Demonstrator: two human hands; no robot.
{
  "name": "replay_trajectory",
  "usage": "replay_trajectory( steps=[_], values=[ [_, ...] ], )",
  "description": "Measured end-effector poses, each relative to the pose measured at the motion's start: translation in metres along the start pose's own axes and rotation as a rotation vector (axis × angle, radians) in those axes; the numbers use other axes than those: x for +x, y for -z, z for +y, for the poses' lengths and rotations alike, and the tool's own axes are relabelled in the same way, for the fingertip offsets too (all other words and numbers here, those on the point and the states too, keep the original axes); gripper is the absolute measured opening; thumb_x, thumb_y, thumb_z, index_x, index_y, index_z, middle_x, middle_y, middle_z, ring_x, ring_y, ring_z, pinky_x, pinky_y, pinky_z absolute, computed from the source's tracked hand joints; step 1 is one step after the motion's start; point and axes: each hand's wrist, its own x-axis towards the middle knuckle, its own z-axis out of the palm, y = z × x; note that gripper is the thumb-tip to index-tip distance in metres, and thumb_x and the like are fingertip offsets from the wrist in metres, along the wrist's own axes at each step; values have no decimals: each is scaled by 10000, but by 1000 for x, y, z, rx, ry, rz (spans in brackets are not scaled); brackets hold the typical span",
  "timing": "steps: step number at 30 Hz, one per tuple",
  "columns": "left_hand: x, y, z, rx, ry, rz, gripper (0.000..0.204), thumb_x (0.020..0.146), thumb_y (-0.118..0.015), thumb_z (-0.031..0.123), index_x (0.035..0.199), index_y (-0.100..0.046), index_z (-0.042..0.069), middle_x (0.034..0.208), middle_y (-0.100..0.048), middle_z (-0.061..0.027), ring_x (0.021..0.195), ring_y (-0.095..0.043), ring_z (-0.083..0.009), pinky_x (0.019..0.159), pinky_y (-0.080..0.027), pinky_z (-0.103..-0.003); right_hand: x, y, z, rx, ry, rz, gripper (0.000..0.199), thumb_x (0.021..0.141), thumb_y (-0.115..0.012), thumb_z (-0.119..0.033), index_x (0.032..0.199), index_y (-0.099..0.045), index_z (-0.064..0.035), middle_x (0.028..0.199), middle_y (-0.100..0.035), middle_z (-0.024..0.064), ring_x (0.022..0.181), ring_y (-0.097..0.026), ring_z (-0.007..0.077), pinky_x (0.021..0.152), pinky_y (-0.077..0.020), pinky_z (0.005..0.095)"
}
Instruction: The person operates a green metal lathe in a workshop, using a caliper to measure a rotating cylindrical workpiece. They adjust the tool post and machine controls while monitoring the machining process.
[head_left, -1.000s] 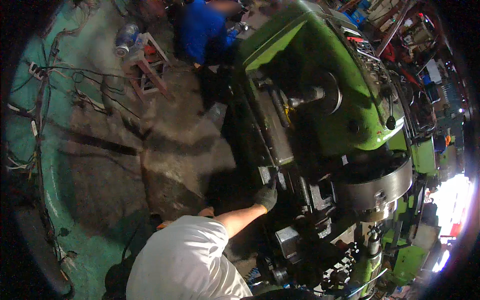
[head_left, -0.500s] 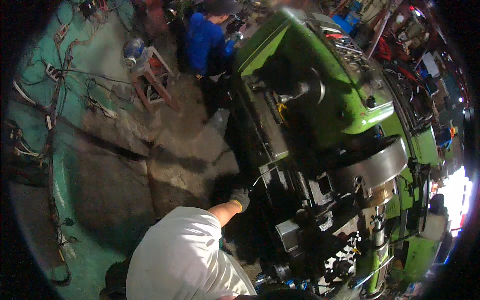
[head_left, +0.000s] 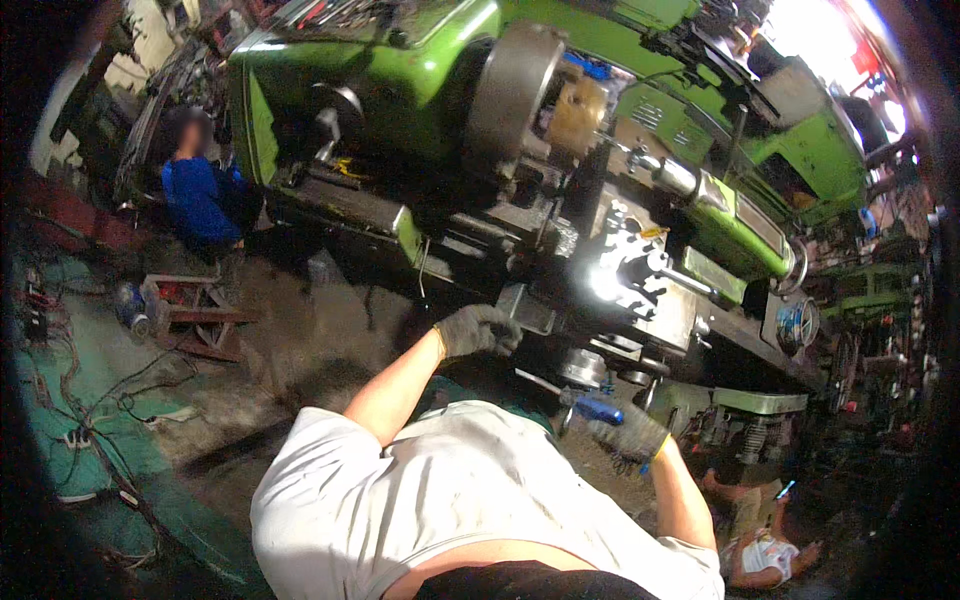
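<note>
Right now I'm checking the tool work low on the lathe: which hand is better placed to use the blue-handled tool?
Right. The right hand already grips the blue-handled tool; the left hand rests higher on the green lathe.

Head view, down over lathe (head_left: 560, 150)

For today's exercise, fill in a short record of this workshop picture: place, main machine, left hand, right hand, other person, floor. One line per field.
Place: dim, cluttered workshop
Main machine: large green lathe with a round grey chuck
Left hand: gloved left hand rests on a metal part at the lathe's front
Right hand: gloved right hand closed on a blue-handled tool
Other person: figure in a blue top beside the lathe's far end
Floor: cables on a green mat; small red stool
</note>
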Motion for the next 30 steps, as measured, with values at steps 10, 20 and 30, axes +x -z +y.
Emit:
replay_trajectory(
  steps=[10, 20, 30],
  values=[
    [-6, 13, -172, 1777, 672, -134, 378, 942, -525, 332, 1075, -778, 85, 1114, -754, -160, 1040, -714, -385, 928, -560, -482, 13, -14, 216, 79, -448, -223, 502, 1008, -593, -557, 1272, -714, -148, 732, -630, 55, 625, -564, 153, 576, -477, 352],
    [-53, -13, -156, 1635, 787, 186, 436, 961, -506, 366, 1173, -752, 76, 1126, -734, -217, 1069, -695, -415, 964, -531, -511, -13, 28, 332, -281, -102, 6, 733, 931, -661, -610, 1409, -599, -57, 1030, -760, 224, 932, -726, 353, 824, -555, 463],
    [41, -150, 1, 1405, -628, 892, 586, 959, -678, 367, 1439, -536, 61, 1453, -538, -233, 1303, -555, -430, 1100, -454, -507, -17, 302, 207, -269, 173, 750, 613, 984, -666, -456, 1446, -587, -59, 1314, -685, 152, 1167, -626, 264, 1008, -478, 370]
  ],
)
